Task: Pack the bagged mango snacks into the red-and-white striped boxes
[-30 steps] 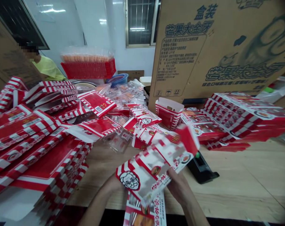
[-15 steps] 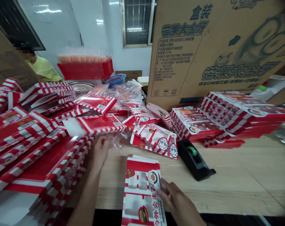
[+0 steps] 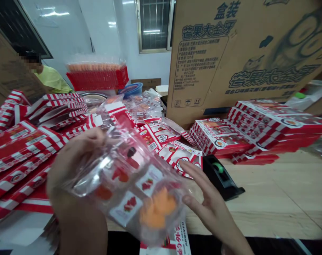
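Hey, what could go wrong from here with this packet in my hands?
The packet might slip: its film looks slick, the left hand grips one end, and the right hand is open at the other.
Your left arm could knock the unevenly stacked boxes close by.
Your right hand might bump the tape dispenser just beyond it.

Clear plastic pack (image 3: 123, 191) gripped in the left hand (image 3: 70, 159)

The pack tilts over the wooden table (image 3: 272, 202), showing orange pieces (image 3: 159, 209) and fruit-printed sachets (image 3: 130, 207). The right hand (image 3: 210, 198) spreads its fingers at the pack's right edge; contact is unclear. Beyond sits a black tape dispenser (image 3: 227, 184). Red-and-white striped boxes (image 3: 269, 118) stand stacked at right, before a large printed cardboard carton (image 3: 203, 78)
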Available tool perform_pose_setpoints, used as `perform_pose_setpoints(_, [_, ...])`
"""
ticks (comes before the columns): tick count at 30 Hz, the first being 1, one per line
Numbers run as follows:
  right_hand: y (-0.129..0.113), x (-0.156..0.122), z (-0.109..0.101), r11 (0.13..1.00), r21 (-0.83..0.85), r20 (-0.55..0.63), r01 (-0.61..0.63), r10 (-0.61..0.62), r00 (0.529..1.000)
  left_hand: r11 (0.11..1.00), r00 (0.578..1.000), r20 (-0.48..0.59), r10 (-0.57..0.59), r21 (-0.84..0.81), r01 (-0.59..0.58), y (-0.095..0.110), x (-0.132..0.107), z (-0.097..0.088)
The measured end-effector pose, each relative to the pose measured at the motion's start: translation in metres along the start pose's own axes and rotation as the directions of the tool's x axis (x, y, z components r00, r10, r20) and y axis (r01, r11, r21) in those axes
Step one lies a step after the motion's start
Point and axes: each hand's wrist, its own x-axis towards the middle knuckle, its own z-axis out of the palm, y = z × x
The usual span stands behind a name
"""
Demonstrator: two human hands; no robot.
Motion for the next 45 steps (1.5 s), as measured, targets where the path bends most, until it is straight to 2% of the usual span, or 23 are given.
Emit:
perform_pose_setpoints(2, [-0.01,0.006,-0.001,0.988,0.105,0.186,-0.109,0.088,0.979,0.977,0.971,0.232,-0.051,-0.191,0.096,-0.011,0.007,0.021])
perform_pose_setpoints(3, [-0.011,0.008,-0.003,0.973,0.146,0.265,-0.177,0.134,0.955,0.963,0.95,0.304,-0.071,-0.226,0.144,-0.02,0.011,0.031])
perform_pose_setpoints(5, [-0.008,0.009,-0.009,0.933,0.217,0.302,-0.285,0.214,0.929,0.971,0.953,0.288,-0.093,-0.187,0.151,-0.045,0.015,0.05])
perform_pose_setpoints(7, [0.001,0.007,-0.018,0.888,0.319,0.166,-0.332,0.293,0.942,0.983,0.958,0.268,-0.103,-0.118,0.138,-0.075,0.013,0.063])
perform_pose_setpoints(9, [0.013,0.005,-0.026,0.838,0.446,-0.066,-0.314,0.381,0.922,0.995,0.956,0.279,-0.095,-0.007,0.101,-0.104,0.006,0.073])
perform_pose_setpoints(11, [0.023,0.005,-0.031,0.786,0.562,-0.267,-0.256,0.465,0.844,0.994,0.947,0.311,-0.082,0.099,0.054,-0.123,-0.006,0.08])
perform_pose_setpoints(12, [0.027,0.005,-0.032,0.761,0.606,-0.324,-0.229,0.5,0.804,0.99,0.941,0.329,-0.072,0.141,0.026,-0.128,-0.012,0.083])
perform_pose_setpoints(16, [0.037,0.009,-0.026,0.708,0.691,-0.43,-0.144,0.564,0.705,0.967,0.903,0.429,-0.029,0.242,-0.084,-0.12,-0.038,0.082])
perform_pose_setpoints(18, [0.043,0.01,-0.022,0.718,0.692,-0.515,-0.071,0.56,0.649,0.958,0.858,0.512,-0.039,0.265,-0.114,-0.112,-0.052,0.074])
perform_pose_setpoints(20, [0.048,0.012,-0.019,0.721,0.693,-0.562,-0.026,0.561,0.608,0.947,0.79,0.607,-0.086,0.296,-0.125,-0.108,-0.065,0.066])
perform_pose_setpoints(23, [0.054,0.012,-0.017,0.698,0.716,-0.552,-0.015,0.579,0.6,0.893,0.657,0.71,-0.253,0.432,-0.122,-0.109,-0.079,0.061])
perform_pose_setpoints(24, [0.055,0.012,-0.017,0.69,0.724,-0.544,-0.017,0.585,0.601,0.859,0.63,0.71,-0.315,0.496,-0.13,-0.11,-0.082,0.062])
perform_pose_setpoints(25, [0.056,0.011,-0.017,0.684,0.729,-0.538,-0.018,0.59,0.602,0.818,0.625,0.695,-0.357,0.556,-0.151,-0.11,-0.086,0.063])
perform_pose_setpoints(27, [0.055,0.01,-0.018,0.679,0.734,-0.537,-0.017,0.596,0.597,0.733,0.659,0.655,-0.37,0.642,-0.226,-0.107,-0.092,0.064])
perform_pose_setpoints(30, [0.053,0.008,-0.022,0.683,0.731,-0.558,0.009,0.589,0.585,0.652,0.715,0.657,-0.24,0.655,-0.383,-0.099,-0.099,0.054])
perform_pose_setpoints(33, [0.051,0.007,-0.028,0.716,0.697,-0.604,0.044,0.553,0.574,0.601,0.761,0.647,0.057,0.586,-0.544,-0.092,-0.084,0.039])
perform_pose_setpoints(35, [0.05,0.007,-0.029,0.747,0.664,-0.633,0.039,0.533,0.561,0.57,0.784,0.557,0.275,0.562,-0.599,-0.092,-0.055,0.036])
perform_pose_setpoints(36, [0.05,0.006,-0.029,0.758,0.651,-0.642,0.036,0.525,0.559,0.584,0.823,0.496,0.276,0.593,-0.554,-0.095,-0.036,0.038])
perform_pose_setpoints(37, [0.05,0.006,-0.028,0.766,0.642,-0.65,0.037,0.518,0.557,0.626,0.87,0.387,0.305,0.607,-0.489,-0.1,-0.016,0.041])
perform_pose_setpoints(40, [0.049,0.004,-0.023,0.758,0.65,-0.643,0.055,0.511,0.571,0.689,0.944,0.194,0.268,0.646,-0.329,-0.12,0.028,0.055])
perform_pose_setpoints(42, [0.049,0.003,-0.021,0.732,0.678,-0.623,0.059,0.531,0.574,0.736,0.969,0.137,0.204,0.631,-0.244,-0.136,0.033,0.067])
perform_pose_setpoints(43, [0.049,0.002,-0.021,0.721,0.69,-0.615,0.062,0.54,0.575,0.761,0.977,0.147,0.156,0.613,-0.213,-0.143,0.029,0.072])
perform_pose_setpoints(45, [0.05,0.002,-0.021,0.711,0.699,-0.614,0.077,0.543,0.573,0.808,0.971,0.237,0.043,0.563,-0.173,-0.154,0.01,0.082])
